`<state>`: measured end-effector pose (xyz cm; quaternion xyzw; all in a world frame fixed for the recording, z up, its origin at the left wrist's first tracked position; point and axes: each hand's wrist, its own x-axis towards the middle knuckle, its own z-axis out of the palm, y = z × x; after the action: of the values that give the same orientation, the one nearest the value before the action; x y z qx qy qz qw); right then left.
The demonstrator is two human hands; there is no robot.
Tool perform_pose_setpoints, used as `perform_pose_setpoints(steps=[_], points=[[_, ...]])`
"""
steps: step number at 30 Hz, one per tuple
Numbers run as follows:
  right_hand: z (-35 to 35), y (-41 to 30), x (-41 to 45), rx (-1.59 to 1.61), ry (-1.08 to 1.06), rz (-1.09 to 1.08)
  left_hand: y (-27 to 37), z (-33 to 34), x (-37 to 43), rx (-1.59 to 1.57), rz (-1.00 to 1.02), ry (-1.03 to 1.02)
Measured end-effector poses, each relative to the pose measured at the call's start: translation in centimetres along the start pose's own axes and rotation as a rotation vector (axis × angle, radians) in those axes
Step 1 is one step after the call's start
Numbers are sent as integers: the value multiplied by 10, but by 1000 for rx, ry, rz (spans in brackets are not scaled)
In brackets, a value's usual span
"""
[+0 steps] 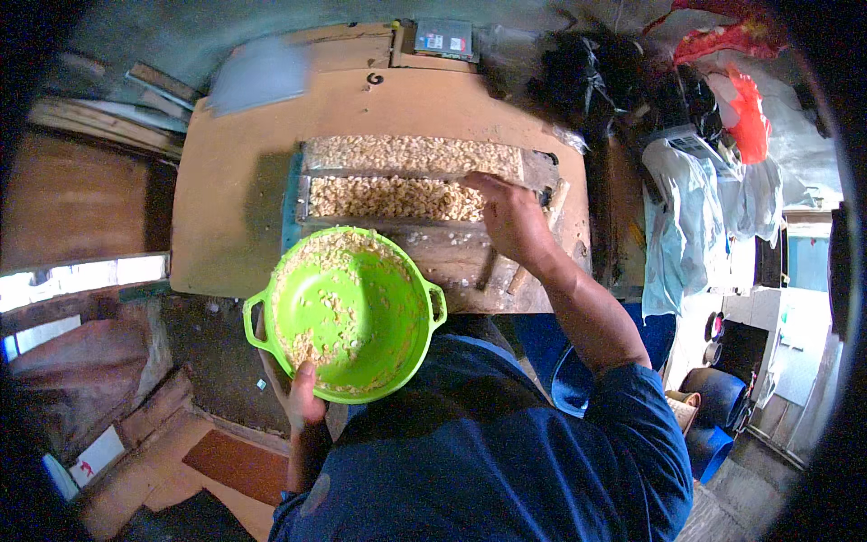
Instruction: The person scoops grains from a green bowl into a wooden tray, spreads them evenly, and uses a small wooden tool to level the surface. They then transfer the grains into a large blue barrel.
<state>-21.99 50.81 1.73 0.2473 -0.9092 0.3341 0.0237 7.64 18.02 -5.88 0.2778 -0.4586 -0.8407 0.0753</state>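
My left hand (305, 400) grips the near rim of a lime-green plastic basin (389, 332), its thumb inside the wall. Pale split beans or similar pieces (332, 305) cling to the basin's inside and lie on its bottom. The basin is tilted and overlaps the near edge of the table (223, 190). Beyond it, two long rows of the same pale pieces, a far row (406, 152) and a near row (393, 198), fill a wooden frame (535, 169). My right hand (511, 220) is over the near row's right end; its fingers are partly hidden.
A wooden stick (542, 237) lies right of the frame. A bluish sheet (261, 74) and a dark box (443, 37) rest at the table's far side. Plastic bags (681, 223) hang at right, with blue barrels (711, 400) below.
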Motion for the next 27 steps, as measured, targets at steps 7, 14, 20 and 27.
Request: perform_pose_setpoints(steps=[7,14,20,27], points=[[7,-2,2,-74,0,32,28,-42,-1,27,-4,111],[32,-9,-21,-250,41,40,78,-1,8,52,48,38],[6,11,-86,-43,405,442,99,17,20,-7,170,-45],[22,50,-160,627,323,897,107,19,41,53,352,123]])
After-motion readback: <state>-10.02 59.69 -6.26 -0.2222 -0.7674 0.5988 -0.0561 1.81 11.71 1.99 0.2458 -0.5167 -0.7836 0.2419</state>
